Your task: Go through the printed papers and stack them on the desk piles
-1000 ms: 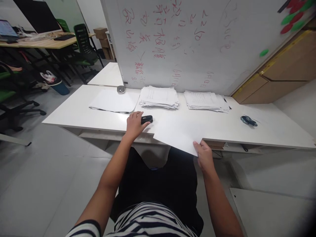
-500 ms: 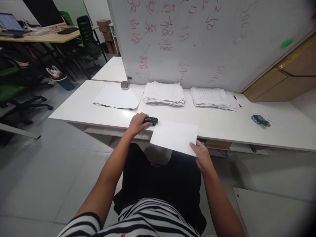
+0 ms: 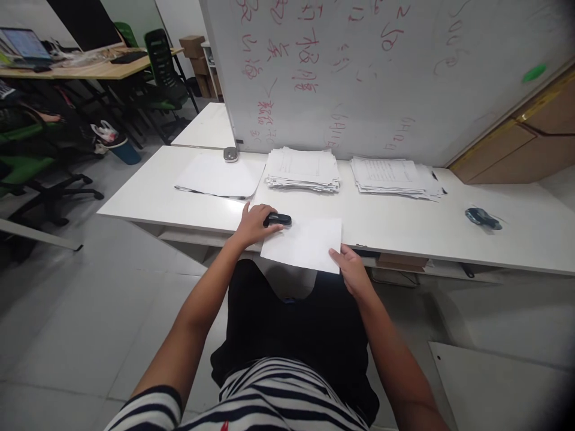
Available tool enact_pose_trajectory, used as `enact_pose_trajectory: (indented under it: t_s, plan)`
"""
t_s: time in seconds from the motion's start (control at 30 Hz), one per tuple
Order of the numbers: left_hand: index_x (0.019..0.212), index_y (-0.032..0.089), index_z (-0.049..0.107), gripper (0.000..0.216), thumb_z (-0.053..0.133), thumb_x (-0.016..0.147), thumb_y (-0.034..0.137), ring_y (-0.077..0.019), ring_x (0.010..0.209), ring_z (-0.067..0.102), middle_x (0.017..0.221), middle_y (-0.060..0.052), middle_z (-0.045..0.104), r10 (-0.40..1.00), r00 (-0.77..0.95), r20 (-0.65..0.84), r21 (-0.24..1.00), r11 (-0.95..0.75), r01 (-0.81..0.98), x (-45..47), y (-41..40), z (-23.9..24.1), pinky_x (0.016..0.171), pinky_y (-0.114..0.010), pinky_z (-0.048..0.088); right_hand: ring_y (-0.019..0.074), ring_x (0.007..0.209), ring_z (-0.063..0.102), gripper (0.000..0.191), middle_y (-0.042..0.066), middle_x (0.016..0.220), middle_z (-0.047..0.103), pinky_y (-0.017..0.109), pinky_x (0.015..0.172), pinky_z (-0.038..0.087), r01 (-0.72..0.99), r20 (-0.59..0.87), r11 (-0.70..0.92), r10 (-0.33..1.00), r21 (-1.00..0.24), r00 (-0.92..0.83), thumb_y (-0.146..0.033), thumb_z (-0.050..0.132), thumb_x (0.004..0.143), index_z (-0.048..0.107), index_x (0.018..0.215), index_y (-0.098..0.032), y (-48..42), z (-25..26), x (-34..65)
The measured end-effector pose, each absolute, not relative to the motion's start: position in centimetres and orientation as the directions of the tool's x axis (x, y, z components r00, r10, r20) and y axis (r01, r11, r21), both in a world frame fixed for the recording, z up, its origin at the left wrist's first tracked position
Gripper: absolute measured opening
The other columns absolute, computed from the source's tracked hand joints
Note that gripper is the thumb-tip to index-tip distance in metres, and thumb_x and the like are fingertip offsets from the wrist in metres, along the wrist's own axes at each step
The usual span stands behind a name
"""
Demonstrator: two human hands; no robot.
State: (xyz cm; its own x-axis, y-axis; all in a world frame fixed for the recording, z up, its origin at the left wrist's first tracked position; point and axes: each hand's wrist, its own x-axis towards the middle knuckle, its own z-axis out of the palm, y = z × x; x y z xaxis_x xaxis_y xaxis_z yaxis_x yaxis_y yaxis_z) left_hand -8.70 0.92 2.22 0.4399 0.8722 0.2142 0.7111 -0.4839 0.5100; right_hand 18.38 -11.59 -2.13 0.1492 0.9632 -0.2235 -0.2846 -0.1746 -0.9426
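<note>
- Where it rises behind the white bench [image 3: 395, 221], the whiteboard [image 3: 332, 72] bears red handwriting.
- Bench next: it runs across in front of me, with brown cardboard [image 3: 516, 149] at its right end.
- Loose papers [image 3: 220, 176] lie flat toward its left side; to their right come one thick stack of papers [image 3: 303, 167] and then another stack [image 3: 389, 176], both near the foot of the whiteboard.
- My white sheet [image 3: 303, 245] is at the bench's front, its near edge out past the rim and its far left corner by the stapler [image 3: 279, 219]; I cannot tell whether it sits in the stapler's mouth.
- My right hand [image 3: 353, 266] pinches the sheet at its right edge, thumb on top.
- My left hand [image 3: 254, 224] grasps the black stapler, fingers on the far side, thumb on the near side.
- Stapler: near the bench's front edge.
- A dark glossy object [image 3: 483, 218] lies well off to the right.
- Smallest, a silver rounded object [image 3: 230, 154] rests by the loose papers' far edge.
</note>
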Motion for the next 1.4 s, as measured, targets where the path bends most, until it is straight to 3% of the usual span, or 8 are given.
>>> enact_pose_trajectory:
  t_s: [0.1,0.23,0.43,0.53,0.7,0.9,1.0,1.4]
  plan:
    - [0.106,0.028,0.063,0.037,0.036,0.095,0.052,-0.0246,0.119,0.053,0.118,-0.003,0.064,0.902,0.381,0.201,0.602,-0.421,0.678,-8.2,1.1,3.7,0.117,-0.058,-0.001,0.0254,0.095,0.07,0.05,0.007,0.105,0.074,0.044,0.093,0.052,-0.294,-0.24,-0.189,0.96,-0.937,0.146,-0.048,0.081,0.067,0.068,0.107,-0.02,-11.8,-2.3,18.3]
    - [0.101,0.024,0.063,0.049,0.018,0.1,0.045,-0.0239,0.116,0.055,0.116,-0.007,0.064,0.916,0.237,0.324,0.618,-0.394,0.68,-5.8,2.7,4.7,0.116,-0.057,0.013,0.0266,0.094,0.07,0.05,0.007,0.102,0.075,0.044,0.091,0.053,-0.275,-0.257,-0.211,0.955,-0.938,0.147,-0.05,0.08,0.068,0.069,0.105,-0.02,-12.2,-2.1,18.4]
    - [0.12,0.017,0.056,0.045,0.053,0.086,0.048,-0.0407,0.146,0.014,0.155,-0.02,0.029,0.948,0.149,0.279,0.469,-0.271,0.841,-2.1,5.0,2.8,0.112,-0.067,0.007,0.0262,0.095,0.07,0.048,0.007,0.104,0.074,0.043,0.088,0.054,-0.242,-0.279,-0.241,0.951,-0.94,0.136,-0.053,0.074,0.074,0.069,0.11,-0.02,-12.4,-2.7,18.5]
    - [0.118,0.018,0.057,0.044,0.055,0.085,0.046,-0.0396,0.148,0.005,0.157,-0.018,0.026,0.938,0.192,0.288,0.435,-0.307,0.846,-1.8,5.1,1.6,0.112,-0.068,0.0,0.0255,0.095,0.07,0.049,0.007,0.105,0.074,0.043,0.091,0.053,-0.224,-0.288,-0.25,0.945,-0.942,0.156,-0.052,0.075,0.073,0.069,0.11,-0.02,-12.3,-3.6,18.3]
    - [0.102,0.018,0.063,0.037,0.059,0.083,0.049,-0.0405,0.145,0.017,0.149,-0.018,0.04,0.949,0.206,0.239,0.488,-0.3,0.82,-2.3,5.2,1.6,0.113,-0.065,0.009,0.0222,0.089,0.069,0.049,0.006,0.103,0.074,0.04,0.087,0.053,-0.212,-0.272,-0.232,0.944,-0.949,0.185,-0.051,0.075,0.073,0.067,0.11,-0.019,-12.2,-4.1,18.1]
    - [0.105,0.021,0.062,0.047,0.038,0.092,0.059,-0.0272,0.114,0.057,0.119,-0.012,0.064,0.971,0.082,0.226,0.866,-0.239,0.44,-4.5,5.6,3.3,0.098,-0.045,0.044,0.0105,0.047,0.05,0.046,0.001,0.076,0.069,0.026,0.044,0.041,-0.12,-0.299,-0.288,0.951,-0.95,0.08,-0.051,0.074,0.073,0.062,0.104,-0.02,-13.1,-2.9,17.7]
    - [0.114,0.022,0.06,0.047,0.034,0.094,0.056,-0.0213,0.111,0.06,0.122,-0.009,0.064,0.941,0.111,0.321,0.896,-0.339,0.286,-6.7,4.3,3.1,0.097,-0.038,0.046,0.0093,0.047,0.047,0.044,0.0,0.076,0.068,0.024,0.043,0.038,-0.126,-0.26,-0.246,0.96,-0.961,0.106,-0.05,0.075,0.071,0.062,0.1,-0.019,-13.3,-2.7,17.8]
    - [0.102,0.023,0.067,0.04,0.062,0.08,0.056,-0.0219,0.102,0.063,0.105,-0.004,0.07,0.98,0.163,0.112,0.879,-0.174,0.444,-9.0,2.5,0.6,0.091,-0.034,0.048,0.0163,0.071,0.063,0.039,0.003,0.091,0.073,0.026,0.06,0.05,0.226,0.057,-0.036,0.92,-0.973,0.389,-0.047,0.073,0.075,0.072,0.104,-0.021,-10.2,6.2,25.6]
